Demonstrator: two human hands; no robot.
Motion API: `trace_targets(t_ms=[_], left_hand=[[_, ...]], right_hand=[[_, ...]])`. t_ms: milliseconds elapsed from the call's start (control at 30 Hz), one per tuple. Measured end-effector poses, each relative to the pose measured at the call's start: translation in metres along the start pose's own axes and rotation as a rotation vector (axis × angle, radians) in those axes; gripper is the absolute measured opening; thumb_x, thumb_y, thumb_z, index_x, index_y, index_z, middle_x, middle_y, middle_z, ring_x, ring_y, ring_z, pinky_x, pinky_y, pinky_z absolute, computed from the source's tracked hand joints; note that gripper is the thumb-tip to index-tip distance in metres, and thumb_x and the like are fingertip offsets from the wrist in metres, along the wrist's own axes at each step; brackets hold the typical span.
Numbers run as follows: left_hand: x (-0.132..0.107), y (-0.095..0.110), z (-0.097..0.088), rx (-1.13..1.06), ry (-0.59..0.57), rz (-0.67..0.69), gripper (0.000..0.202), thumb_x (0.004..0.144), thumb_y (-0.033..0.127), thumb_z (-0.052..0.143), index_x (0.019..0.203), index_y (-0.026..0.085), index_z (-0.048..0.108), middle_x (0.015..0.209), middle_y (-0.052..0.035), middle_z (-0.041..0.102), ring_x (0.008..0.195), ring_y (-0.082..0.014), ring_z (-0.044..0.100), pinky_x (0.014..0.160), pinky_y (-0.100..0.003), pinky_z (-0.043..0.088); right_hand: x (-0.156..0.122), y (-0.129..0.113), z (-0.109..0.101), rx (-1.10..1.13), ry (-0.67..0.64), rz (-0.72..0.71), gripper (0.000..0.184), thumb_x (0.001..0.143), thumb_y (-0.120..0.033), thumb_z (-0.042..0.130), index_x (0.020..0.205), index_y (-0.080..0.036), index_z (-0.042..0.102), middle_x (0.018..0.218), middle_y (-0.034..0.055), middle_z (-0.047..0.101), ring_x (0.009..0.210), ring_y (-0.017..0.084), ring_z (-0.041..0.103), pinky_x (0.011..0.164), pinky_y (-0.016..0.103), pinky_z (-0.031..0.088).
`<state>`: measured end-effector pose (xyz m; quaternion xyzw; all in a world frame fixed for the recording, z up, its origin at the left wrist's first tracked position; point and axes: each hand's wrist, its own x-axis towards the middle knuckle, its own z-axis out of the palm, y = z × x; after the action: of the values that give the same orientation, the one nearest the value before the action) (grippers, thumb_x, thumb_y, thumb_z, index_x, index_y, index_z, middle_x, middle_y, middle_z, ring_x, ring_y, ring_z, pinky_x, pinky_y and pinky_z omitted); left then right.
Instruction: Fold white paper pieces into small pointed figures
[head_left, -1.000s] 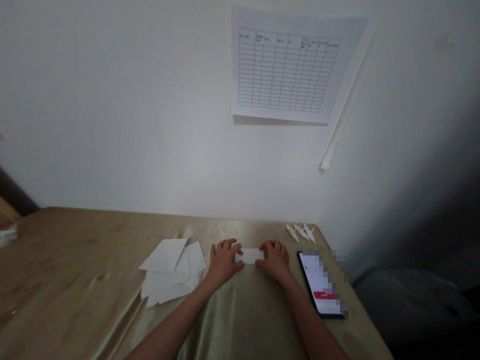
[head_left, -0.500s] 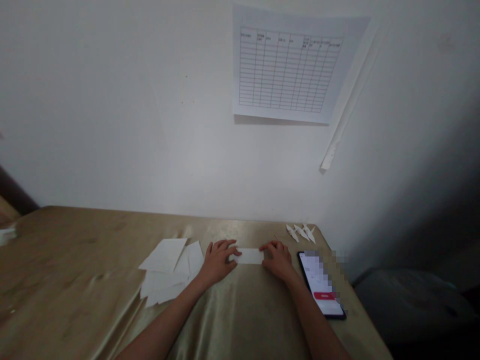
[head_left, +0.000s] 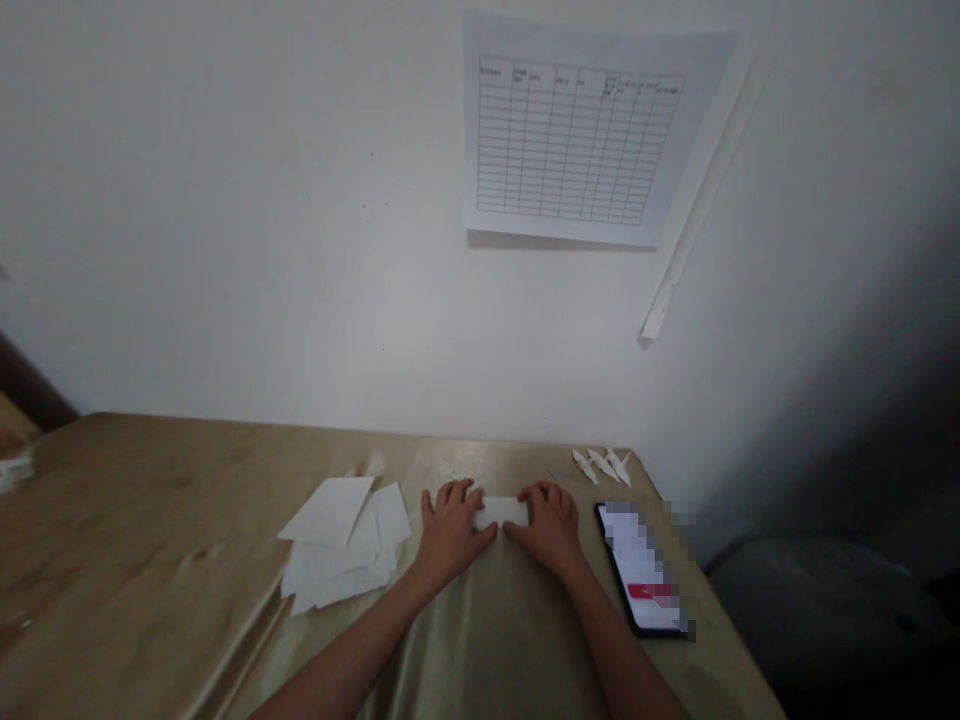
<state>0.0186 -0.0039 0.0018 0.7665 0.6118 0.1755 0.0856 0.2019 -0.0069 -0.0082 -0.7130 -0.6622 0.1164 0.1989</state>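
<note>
A small white folded paper strip lies flat on the tan table. My left hand rests on the strip's left end, fingers spread and pressing down. My right hand covers its right end in the same way, fingertips on the paper. Both thumbs point inward below the strip and nearly meet.
A loose pile of white paper sheets lies left of my hands. A phone with a lit screen sits to the right near the table's edge. Three small folded paper figures stand at the back right corner. A printed grid sheet hangs on the wall.
My hands have slid toward each other along the strip, so less of the paper shows between them than half a second ago.
</note>
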Motion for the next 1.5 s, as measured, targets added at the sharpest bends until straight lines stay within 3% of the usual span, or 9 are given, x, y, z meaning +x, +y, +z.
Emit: trace_targets(t_ms=[333,567,1100,1367,1500], left_hand=[[0.002,0.005,0.005,0.004,0.025,-0.033,0.037,0.078,0.047,0.068,0.108,0.027,0.062,0.142,-0.0092,0.055,0.138,-0.0336,0.040,0.119,-0.065,0.013],[0.003,0.003,0.004,-0.018,0.022,-0.038,0.032,0.077,0.040,0.067,0.105,0.027,0.060,0.140,-0.0066,0.056,0.136,-0.0316,0.042,0.119,-0.063,0.014],[0.014,-0.034,-0.006,-0.082,-0.143,0.061,0.042,0.076,0.020,0.062,0.114,0.036,0.066,0.148,0.0024,0.054,0.140,-0.0248,0.043,0.119,-0.053,0.024],[0.017,-0.046,-0.006,-0.129,-0.122,0.116,0.041,0.075,0.020,0.068,0.112,0.036,0.071,0.146,0.0027,0.058,0.137,-0.0231,0.048,0.119,-0.046,0.029],[0.018,-0.051,-0.003,-0.168,-0.102,0.146,0.033,0.078,0.024,0.070,0.109,0.035,0.074,0.144,0.0013,0.060,0.134,-0.0238,0.051,0.117,-0.045,0.032]], right_hand=[[0.004,-0.005,0.004,-0.014,0.007,0.028,0.052,0.068,-0.053,0.077,0.111,-0.026,0.063,0.130,0.0109,0.054,0.127,0.032,0.044,0.112,0.044,0.024],[0.009,-0.001,0.003,0.013,-0.055,0.051,0.048,0.068,-0.040,0.074,0.114,-0.027,0.063,0.134,0.0093,0.051,0.131,0.031,0.042,0.114,0.042,0.022],[0.015,0.015,-0.003,0.047,-0.113,0.054,0.052,0.070,-0.016,0.059,0.119,-0.032,0.067,0.137,0.0042,0.051,0.131,0.025,0.044,0.113,0.036,0.027],[0.012,0.021,-0.002,0.071,-0.097,0.010,0.057,0.072,-0.015,0.061,0.125,-0.034,0.065,0.139,0.0039,0.051,0.133,0.025,0.043,0.114,0.036,0.028],[0.010,0.025,0.000,0.061,-0.056,-0.044,0.047,0.085,-0.016,0.053,0.126,-0.035,0.066,0.139,0.0046,0.052,0.132,0.023,0.045,0.114,0.036,0.030]])
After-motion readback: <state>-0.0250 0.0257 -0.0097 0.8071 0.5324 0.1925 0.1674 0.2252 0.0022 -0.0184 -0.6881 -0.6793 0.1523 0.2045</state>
